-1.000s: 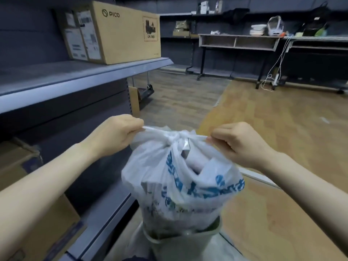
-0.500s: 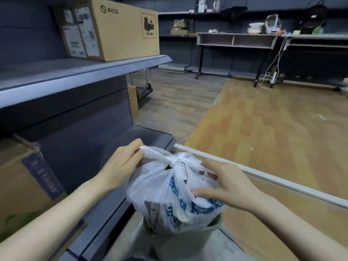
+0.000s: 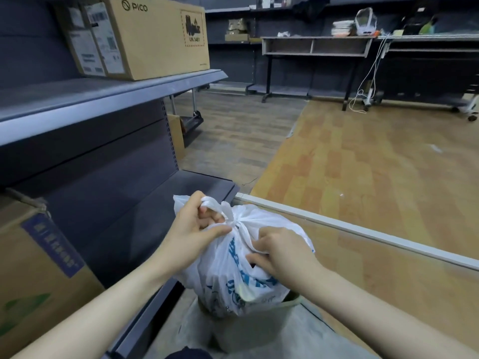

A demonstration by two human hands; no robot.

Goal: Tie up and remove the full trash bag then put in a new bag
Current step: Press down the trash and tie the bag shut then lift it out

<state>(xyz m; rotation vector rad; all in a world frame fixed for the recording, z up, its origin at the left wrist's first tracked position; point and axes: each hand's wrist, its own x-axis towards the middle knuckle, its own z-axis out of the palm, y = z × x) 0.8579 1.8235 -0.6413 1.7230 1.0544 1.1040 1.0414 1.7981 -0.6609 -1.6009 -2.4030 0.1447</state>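
Observation:
A full white trash bag [image 3: 230, 278] with blue print bulges out of a pale green bin [image 3: 248, 330] at the bottom centre. The bag's top is gathered into a knot. My left hand [image 3: 193, 233] grips one white handle loop right at the knot, fingers curled through it. On the bag's right side, my right hand [image 3: 282, 252] pinches the other handle strip and presses against the plastic. The bin's lower part is hidden by the bag and my arms.
A grey metal shelf unit [image 3: 108, 99] runs along the left, carrying a PICO cardboard box [image 3: 145, 37] above and another carton [image 3: 39, 275] lower down. A white rail [image 3: 363, 229] crosses to the right of the bin. Wooden floor, desks and cables lie beyond.
The bag sank lower into the bin after the handles were pulled tight. Both hands moved in from the spread ends to the knot, and my right hand took hold of a handle strip.

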